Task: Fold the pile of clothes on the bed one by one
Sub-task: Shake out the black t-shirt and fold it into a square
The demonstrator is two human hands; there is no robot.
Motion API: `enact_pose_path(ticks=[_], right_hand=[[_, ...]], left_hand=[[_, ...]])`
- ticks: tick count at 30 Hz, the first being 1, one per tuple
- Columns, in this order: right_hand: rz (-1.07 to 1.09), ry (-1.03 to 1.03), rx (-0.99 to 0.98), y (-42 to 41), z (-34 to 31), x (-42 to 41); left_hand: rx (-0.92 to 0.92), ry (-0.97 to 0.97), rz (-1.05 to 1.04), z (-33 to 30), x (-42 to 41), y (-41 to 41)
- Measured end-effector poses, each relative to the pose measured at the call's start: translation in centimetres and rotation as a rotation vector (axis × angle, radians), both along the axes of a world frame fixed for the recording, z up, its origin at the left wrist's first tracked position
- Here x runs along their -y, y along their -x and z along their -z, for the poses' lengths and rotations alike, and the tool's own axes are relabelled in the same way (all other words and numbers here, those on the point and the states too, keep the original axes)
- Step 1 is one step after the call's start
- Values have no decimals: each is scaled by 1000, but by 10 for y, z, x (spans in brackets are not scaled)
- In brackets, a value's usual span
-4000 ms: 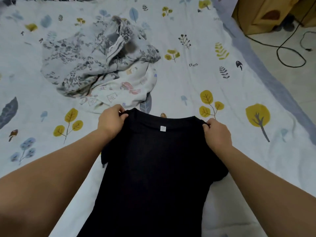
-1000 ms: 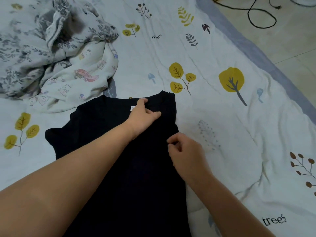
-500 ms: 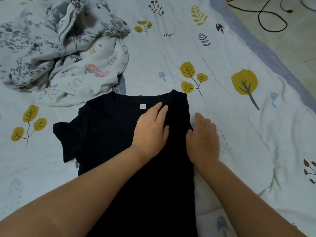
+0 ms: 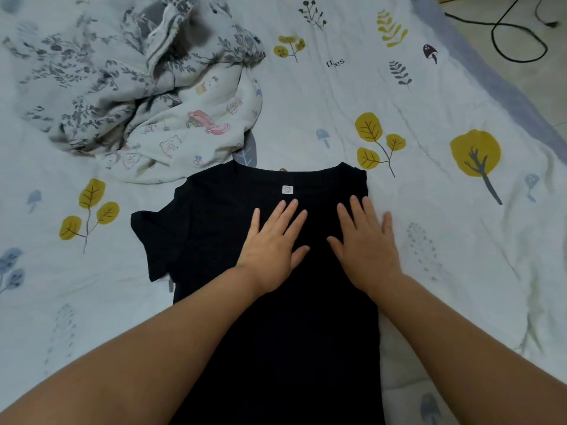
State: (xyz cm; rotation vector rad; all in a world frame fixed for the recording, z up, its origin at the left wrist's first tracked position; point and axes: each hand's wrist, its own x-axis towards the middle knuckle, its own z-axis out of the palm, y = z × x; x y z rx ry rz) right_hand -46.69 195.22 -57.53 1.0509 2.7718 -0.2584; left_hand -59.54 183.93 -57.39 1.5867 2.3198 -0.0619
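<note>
Lying flat on the bed sheet [image 4: 429, 96], neck end away from the camera, a black shirt [image 4: 233, 216] is seen with its right side already folded in, so that edge runs straight, while the left sleeve [image 4: 150, 240] is still spread out sideways. A small white tag [image 4: 287, 189] is shown just inside the collar. Both hands are laid flat on the chest area, fingers straight and a bit spread, nothing gripped: the left hand [image 4: 273, 243] just below the tag, the right hand [image 4: 366, 240] along the folded edge, its outer fingers touching the sheet. A pile [image 4: 138, 87] of unfolded clothes is left at the upper left, just beyond the collar. A black cable [image 4: 518, 35] is looped on the floor at top right.
</note>
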Motion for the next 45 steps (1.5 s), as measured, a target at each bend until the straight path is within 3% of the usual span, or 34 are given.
enact_pose_path(ticks=[4,7,10,14,18,21,25,29,30,31,33,35,38,42,45], right_hand=[[-83,-122,-257,13,-17,17],[-252,-96,-298,29,-22,38],[-343,-29,-190,49,-28,57],[-393,118,36,73,-31,72],[-327,199,148,82,-30,78],[-244,297,21,80,-32,78],[51,539,-331,76,-35,76],[579,954,-593,75,-39,77],[683,1042,-582,74,-38,76],[738,1101,-544,72,-38,76],[756,1156,-483,67,-36,79],[708,1095,-448,64,-34,82],[624,998,-432,64,-30,87],[564,901,-419,65,-27,85],[494,879,-424,63,-27,85]], left_hand=[[-60,-348,-258,-22,29,40],[-95,-273,-546,-31,61,83],[-44,-152,-742,-33,88,120],[261,6,-780,-22,110,145],[-39,124,-637,-30,113,151],[-72,-1,-557,-51,106,140],[124,-127,-478,-79,90,97],[880,-44,-524,-87,76,57],[948,-38,-562,-83,75,56],[926,-77,-609,-75,75,60],[685,-189,-690,-57,75,72],[409,-208,-704,-40,76,84],[249,-203,-659,-29,68,86],[106,-254,-376,-25,38,77],[-74,-111,-148,-14,22,79]])
